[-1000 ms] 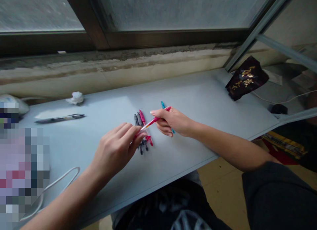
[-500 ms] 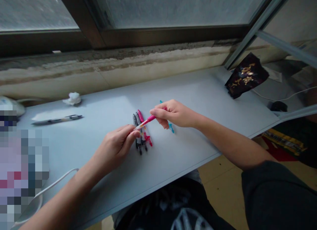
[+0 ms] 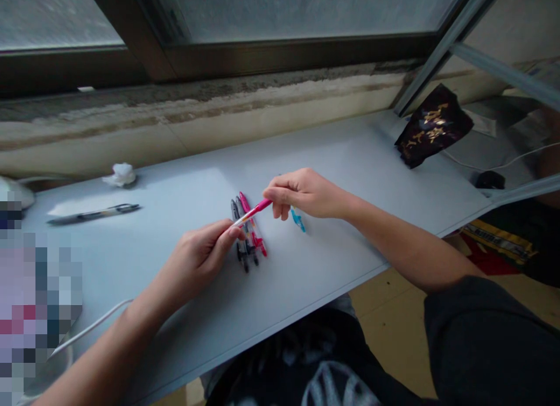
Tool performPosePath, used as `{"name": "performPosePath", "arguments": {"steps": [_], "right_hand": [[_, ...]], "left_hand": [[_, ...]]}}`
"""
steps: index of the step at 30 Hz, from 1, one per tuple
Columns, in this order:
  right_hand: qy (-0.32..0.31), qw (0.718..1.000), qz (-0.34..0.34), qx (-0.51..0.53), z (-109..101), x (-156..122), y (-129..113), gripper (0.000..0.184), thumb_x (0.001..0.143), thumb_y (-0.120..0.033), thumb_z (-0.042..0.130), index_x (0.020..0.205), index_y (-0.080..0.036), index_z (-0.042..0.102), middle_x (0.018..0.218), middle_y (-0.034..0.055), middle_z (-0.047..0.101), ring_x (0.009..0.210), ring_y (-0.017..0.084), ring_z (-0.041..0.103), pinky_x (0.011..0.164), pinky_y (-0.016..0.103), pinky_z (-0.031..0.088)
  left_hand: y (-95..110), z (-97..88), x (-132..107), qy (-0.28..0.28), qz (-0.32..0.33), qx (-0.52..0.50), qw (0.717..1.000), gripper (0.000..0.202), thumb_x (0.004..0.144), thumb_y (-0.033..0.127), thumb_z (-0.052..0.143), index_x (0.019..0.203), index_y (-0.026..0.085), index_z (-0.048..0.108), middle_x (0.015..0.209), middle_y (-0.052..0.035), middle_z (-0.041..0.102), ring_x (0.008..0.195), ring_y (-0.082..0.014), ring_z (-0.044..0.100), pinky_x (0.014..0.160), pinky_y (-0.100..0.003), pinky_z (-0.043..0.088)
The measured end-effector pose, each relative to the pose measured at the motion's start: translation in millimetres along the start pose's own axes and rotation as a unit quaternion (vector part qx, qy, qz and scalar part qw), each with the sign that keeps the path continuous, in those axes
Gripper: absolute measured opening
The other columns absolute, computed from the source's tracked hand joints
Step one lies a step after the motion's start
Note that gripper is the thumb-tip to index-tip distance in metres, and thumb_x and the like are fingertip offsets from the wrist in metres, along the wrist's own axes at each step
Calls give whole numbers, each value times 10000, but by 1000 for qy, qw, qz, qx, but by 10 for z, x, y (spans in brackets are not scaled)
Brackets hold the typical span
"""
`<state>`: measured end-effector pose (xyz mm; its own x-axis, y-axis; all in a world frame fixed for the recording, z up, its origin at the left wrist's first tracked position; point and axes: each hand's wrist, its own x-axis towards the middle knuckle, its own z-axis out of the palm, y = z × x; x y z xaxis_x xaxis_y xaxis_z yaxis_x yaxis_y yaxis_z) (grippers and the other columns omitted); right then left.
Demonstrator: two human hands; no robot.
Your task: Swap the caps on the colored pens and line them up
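Note:
A pink pen with a clear barrel is held aslant between my two hands, above the table. My left hand is closed on its lower left end, thumb on top. At the pink upper end, my right hand pinches it between thumb and fingers. Beneath the held pen, two black pens and another pink pen lie side by side. A light-blue pen lies under my right hand, which covers much of it.
On the left of the white table lie a dark pen, a crumpled tissue and a white cable. A dark packet with gold characters stands at the right beside a metal frame. A window runs along the back.
The pen's pink tip, which stuck out past my right fingers, is now hidden at my right hand. Both hands keep hold of the pen. The view has shifted slightly.

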<state>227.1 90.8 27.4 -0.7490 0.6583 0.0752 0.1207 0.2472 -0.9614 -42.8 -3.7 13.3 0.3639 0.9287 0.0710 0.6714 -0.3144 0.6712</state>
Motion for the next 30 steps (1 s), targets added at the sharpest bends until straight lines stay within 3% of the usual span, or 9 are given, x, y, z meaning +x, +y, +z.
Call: {"name": "performPosePath", "arguments": {"steps": [3,5,7,10,13,19,23,27,30], "right_hand": [[6,1000,-21,-11,-1,0,1,209,1002,-335,752,1029,-130,724,880,42,775,767,128,702,747,258,551],[30,999,-39,-9,-6,3,2,299,916,-277,842,1148,-141,710,1004,48,788,857,133,713,803,261,562],[40,999,-28,17,-2,13,11,350,932,-340,845,1180,-146,693,1008,49,786,844,138,724,775,261,570],[26,998,2,64,15,35,44,302,1006,-424,771,1051,-132,712,864,36,763,752,130,716,700,252,564],[35,993,-8,110,26,55,70,236,916,-306,869,970,-130,722,843,29,766,775,120,708,743,251,584],[52,976,-34,209,45,67,34,250,813,-155,907,972,-157,715,1007,42,830,953,144,784,942,301,651],[55,969,-31,241,73,65,32,290,799,-138,901,995,-170,690,1001,28,832,950,138,798,942,287,650],[67,965,-30,250,94,64,43,350,801,-130,903,1043,-193,657,995,13,833,961,142,812,937,286,649],[55,963,-32,264,109,61,37,334,805,-127,898,1023,-195,654,996,9,820,1005,156,820,974,302,648]], "left_hand": [[15,2,3,5,-11,3,1000,457,1089,467,447,831,194,708,618,37,546,540,-134,489,575,-248,419],[17,0,6,13,-14,7,1000,434,1084,445,452,870,194,733,604,46,532,518,-130,453,562,-248,403],[18,-1,6,20,-12,8,1000,424,1079,435,460,864,193,734,592,52,508,503,-126,421,547,-249,385],[19,4,-3,16,-10,6,1000,444,1076,457,474,809,194,712,601,43,508,519,-126,445,546,-248,389],[20,8,-6,17,-16,6,1000,454,1082,468,472,839,193,740,598,38,528,523,-132,459,560,-254,405],[33,-14,39,16,16,-1,1000,488,1109,469,439,939,178,791,734,-16,628,622,-162,582,648,-273,486],[16,14,23,15,31,1,999,476,1131,465,407,1057,170,774,783,-18,645,666,-172,607,670,-261,500],[-36,46,-25,37,-3,6,999,431,1126,495,449,1284,185,704,826,4,697,699,-165,624,712,-253,504],[-63,44,-37,19,-12,-9,1000,440,1126,529,440,1206,190,710,750,23,649,639,-151,582,664,-251,479]]}}
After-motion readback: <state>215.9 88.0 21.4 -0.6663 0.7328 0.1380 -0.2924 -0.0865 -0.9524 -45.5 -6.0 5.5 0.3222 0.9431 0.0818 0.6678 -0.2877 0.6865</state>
